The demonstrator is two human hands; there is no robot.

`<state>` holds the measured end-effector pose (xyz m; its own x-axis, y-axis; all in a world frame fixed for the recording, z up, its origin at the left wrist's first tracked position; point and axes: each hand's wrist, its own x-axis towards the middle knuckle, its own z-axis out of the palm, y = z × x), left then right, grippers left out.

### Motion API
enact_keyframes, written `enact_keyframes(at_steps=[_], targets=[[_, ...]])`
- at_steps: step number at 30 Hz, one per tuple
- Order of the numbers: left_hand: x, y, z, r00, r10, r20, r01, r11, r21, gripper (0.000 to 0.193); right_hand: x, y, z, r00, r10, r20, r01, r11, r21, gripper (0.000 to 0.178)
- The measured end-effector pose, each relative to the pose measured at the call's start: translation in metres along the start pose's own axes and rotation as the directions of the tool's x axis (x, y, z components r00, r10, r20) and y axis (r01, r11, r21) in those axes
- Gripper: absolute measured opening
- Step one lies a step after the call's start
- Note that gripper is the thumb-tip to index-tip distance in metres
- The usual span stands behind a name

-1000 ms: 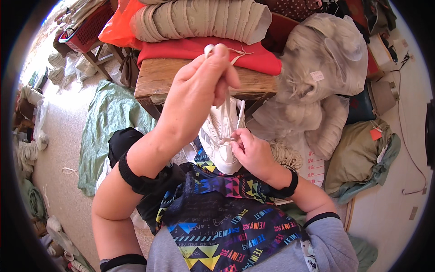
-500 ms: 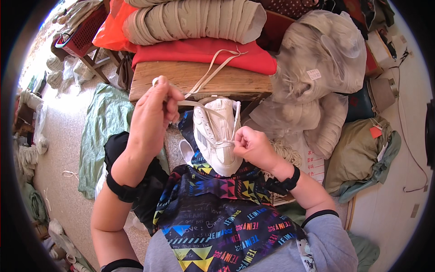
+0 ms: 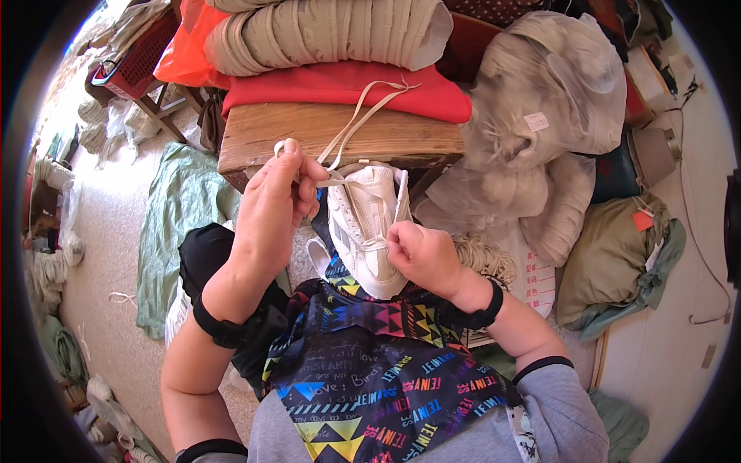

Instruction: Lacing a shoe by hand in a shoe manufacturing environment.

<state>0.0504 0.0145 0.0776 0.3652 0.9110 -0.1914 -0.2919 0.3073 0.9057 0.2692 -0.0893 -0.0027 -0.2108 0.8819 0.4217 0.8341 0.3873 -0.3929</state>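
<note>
A white sneaker [image 3: 372,272] stands in front of me between my knees and the wooden bench, its rounded toe toward me and its tongue at the far end. A flat cream shoelace [image 3: 340,144] runs from its eyelets, with a long loose part lying over the bench top. My left hand [image 3: 279,202] is raised left of the sneaker, thumb and fingers pinched on the lace, a small loop of it showing above the thumb. Against the sneaker's right side, near the lowest eyelets, my right hand [image 3: 423,258] is closed on the lace; its fingertips are partly hidden.
The wooden bench [image 3: 340,136] carries a red cloth [image 3: 324,90] and a roll of stacked beige pieces [image 3: 332,37]. Clear plastic bags [image 3: 552,85] of pale items sit to the right, beside an olive sack [image 3: 610,262]. Bundled laces [image 3: 486,261] lie behind my right wrist. Green sheeting [image 3: 179,224] covers floor at left.
My left hand has come down slightly and to the right, toward the sneaker, still pinching the lace. My right hand has shifted a little left and down over the eyelets.
</note>
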Motion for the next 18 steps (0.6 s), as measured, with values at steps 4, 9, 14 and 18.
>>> enact_keyframes(at_steps=[4, 9, 14, 18], targets=[[-0.004, -0.002, -0.002, 0.999, -0.011, -0.032, 0.010, 0.999, -0.037, 0.036, 0.008, 0.017, -0.019, 0.823, 0.211, 0.527, -0.515, 0.669, 0.535, 0.005], [-0.001, 0.002, -0.027, 0.999, 0.036, -0.017, -0.038, 0.993, -0.115, 0.036, -0.015, 0.005, -0.013, 0.739, 0.445, 0.505, -0.673, 0.521, 0.526, 0.012], [-0.002, 0.010, -0.047, 0.991, 0.007, -0.130, -0.042, 0.963, -0.265, 0.031, -0.018, -0.001, 0.003, 0.843, 0.465, 0.268, -0.529, 0.632, 0.567, 0.024], [-0.002, 0.005, -0.046, 0.993, -0.003, -0.119, -0.032, 0.957, -0.289, 0.032, -0.008, 0.002, 0.009, 0.967, 0.236, 0.091, -0.251, 0.943, 0.218, 0.024]])
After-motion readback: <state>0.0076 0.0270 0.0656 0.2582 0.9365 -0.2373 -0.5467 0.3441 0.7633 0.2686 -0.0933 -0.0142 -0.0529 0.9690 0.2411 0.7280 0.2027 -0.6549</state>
